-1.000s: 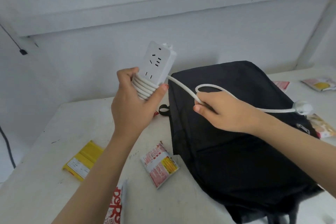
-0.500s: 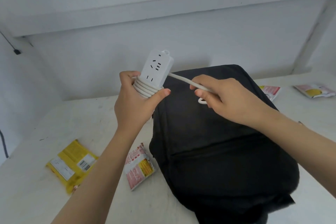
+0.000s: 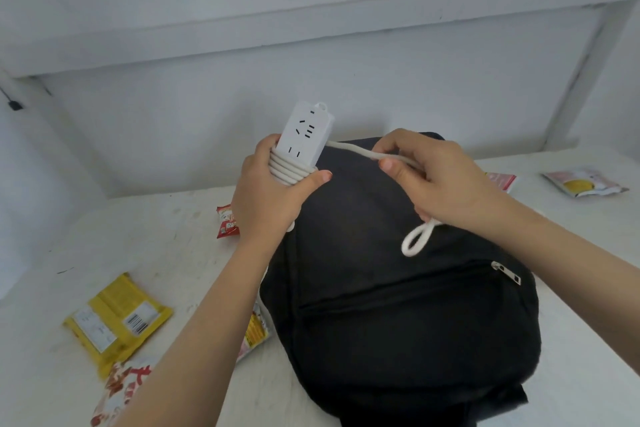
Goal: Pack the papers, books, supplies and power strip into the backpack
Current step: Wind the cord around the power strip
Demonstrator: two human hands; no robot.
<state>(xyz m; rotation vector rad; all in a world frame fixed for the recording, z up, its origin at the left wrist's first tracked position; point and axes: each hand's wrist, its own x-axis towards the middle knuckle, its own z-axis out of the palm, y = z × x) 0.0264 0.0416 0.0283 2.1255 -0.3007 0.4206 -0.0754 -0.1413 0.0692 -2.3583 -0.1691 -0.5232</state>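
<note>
A white desk (image 3: 156, 236) carries a black backpack (image 3: 398, 322) lying flat, front pocket upward, its zipper pull (image 3: 507, 274) at the right end of the pocket. Above the bag's top end, the left hand (image 3: 270, 198) grips a white power strip (image 3: 304, 135) held upright, fingers and thumb curled round the coils of cord (image 3: 349, 149) wound about its lower half. The right hand (image 3: 440, 180) pinches the loose stretch of cord, a small loop hanging below the palm. A yellow packet (image 3: 116, 322) lies left of the bag, a red packet (image 3: 227, 220) beside the left wrist.
</note>
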